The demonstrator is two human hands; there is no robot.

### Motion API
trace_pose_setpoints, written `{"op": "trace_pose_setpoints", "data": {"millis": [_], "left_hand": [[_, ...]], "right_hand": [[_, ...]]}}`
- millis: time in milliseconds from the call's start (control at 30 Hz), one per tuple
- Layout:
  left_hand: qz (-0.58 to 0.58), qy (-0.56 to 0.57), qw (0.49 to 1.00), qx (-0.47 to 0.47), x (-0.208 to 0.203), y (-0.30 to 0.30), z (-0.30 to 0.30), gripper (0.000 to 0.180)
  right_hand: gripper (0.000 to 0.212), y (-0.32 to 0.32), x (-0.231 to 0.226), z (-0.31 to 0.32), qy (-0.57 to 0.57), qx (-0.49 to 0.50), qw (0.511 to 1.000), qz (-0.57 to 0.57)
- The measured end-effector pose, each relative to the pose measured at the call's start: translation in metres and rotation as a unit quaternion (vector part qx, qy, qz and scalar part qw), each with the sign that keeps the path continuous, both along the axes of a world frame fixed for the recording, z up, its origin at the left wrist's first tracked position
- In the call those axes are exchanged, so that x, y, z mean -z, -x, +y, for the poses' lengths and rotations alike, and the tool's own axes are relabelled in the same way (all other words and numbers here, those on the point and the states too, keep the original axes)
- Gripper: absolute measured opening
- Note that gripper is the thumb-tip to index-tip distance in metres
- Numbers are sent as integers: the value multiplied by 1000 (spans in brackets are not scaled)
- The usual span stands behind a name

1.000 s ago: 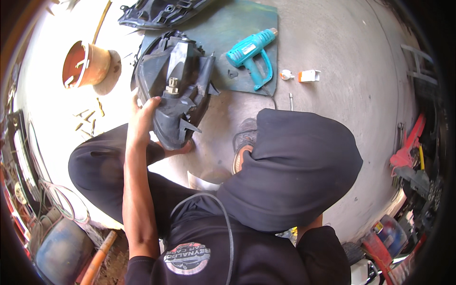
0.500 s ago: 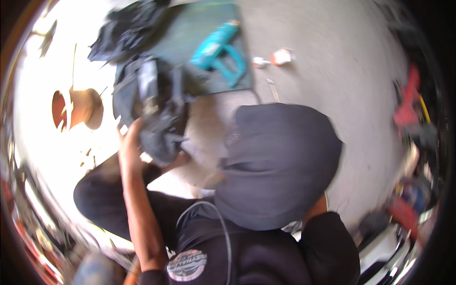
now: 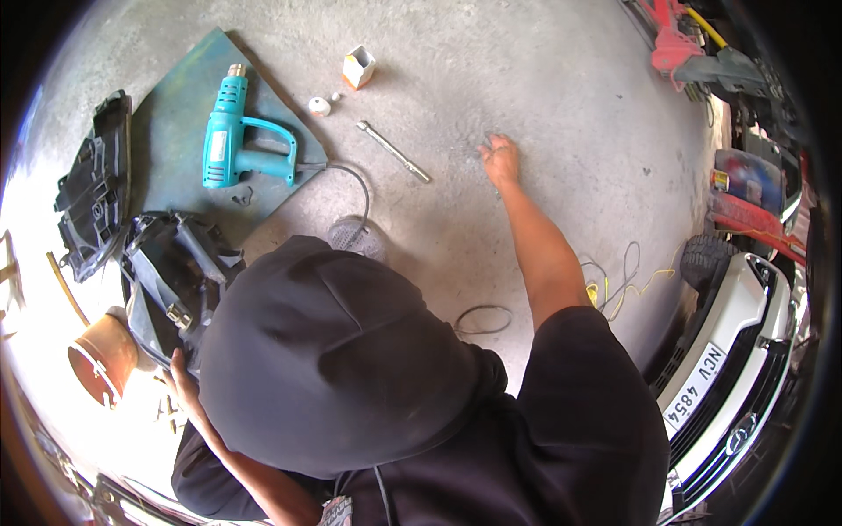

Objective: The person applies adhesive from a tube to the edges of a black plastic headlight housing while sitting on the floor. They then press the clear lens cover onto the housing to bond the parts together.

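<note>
Fingers of the left hand (image 3: pixel 182 381) grasp the lower edge of the near headlamp housing (image 3: pixel 167 276); the knee (image 3: pixel 324 351) covers part of this grip. Fingers of the right hand (image 3: pixel 500 161) are released and loosely curled above the concrete floor (image 3: pixel 561 105), with 0 objects visible between them; contact with the floor cannot be confirmed.

Position of parts: the near headlamp housing lies at the near-left edge of the green board (image 3: pixel 167 140), brass-coloured fitting (image 3: pixel 180 317) facing up. The second headlamp housing (image 3: pixel 96 188) is at the left edge of the board. The heat gun (image 3: pixel 230 131) rests on the board, nozzle toward the far corner, handle end near the right corner. Off the right edge, on the floor, are 1 open carton (image 3: pixel 358 67), 1 small white rounded piece (image 3: pixel 319 106) and 1 metal socket bar (image 3: pixel 395 152).

Caution: the power cord (image 3: pixel 355 180) runs past the right corner to the shoe (image 3: pixel 358 238). A shifted foot could snag it and drag the heat gun off the board. Nozzle temperature cannot be judged; if hot, it could burn on contact. If the left grip loosens, the near headlamp housing could tip, as its underside support is hidden. A careless leftward sweep of the right arm could roll the socket bar.
</note>
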State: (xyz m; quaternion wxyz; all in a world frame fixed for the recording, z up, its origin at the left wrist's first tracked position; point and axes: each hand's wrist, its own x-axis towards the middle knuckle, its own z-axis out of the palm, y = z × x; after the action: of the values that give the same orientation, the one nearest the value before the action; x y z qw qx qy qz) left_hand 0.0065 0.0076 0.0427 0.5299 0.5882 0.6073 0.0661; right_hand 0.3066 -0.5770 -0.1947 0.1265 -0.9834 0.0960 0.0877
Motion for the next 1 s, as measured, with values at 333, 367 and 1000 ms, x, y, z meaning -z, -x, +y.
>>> {"op": "trace_pose_setpoints", "data": {"millis": [333,367,1000], "left_hand": [[-84,46,991,-91,-9,-8,-11,65],[-73,48,989,-122,-17,-7,-15,61],[-138,-21,990,-22,-24,-21,-21,82]], "right_hand": [[21,-30,86,9,-190,111,974,-52],[26,-35,77,24,-157,100,982,-12],[26,32,-174,375,-454,-315,813,180]]}}
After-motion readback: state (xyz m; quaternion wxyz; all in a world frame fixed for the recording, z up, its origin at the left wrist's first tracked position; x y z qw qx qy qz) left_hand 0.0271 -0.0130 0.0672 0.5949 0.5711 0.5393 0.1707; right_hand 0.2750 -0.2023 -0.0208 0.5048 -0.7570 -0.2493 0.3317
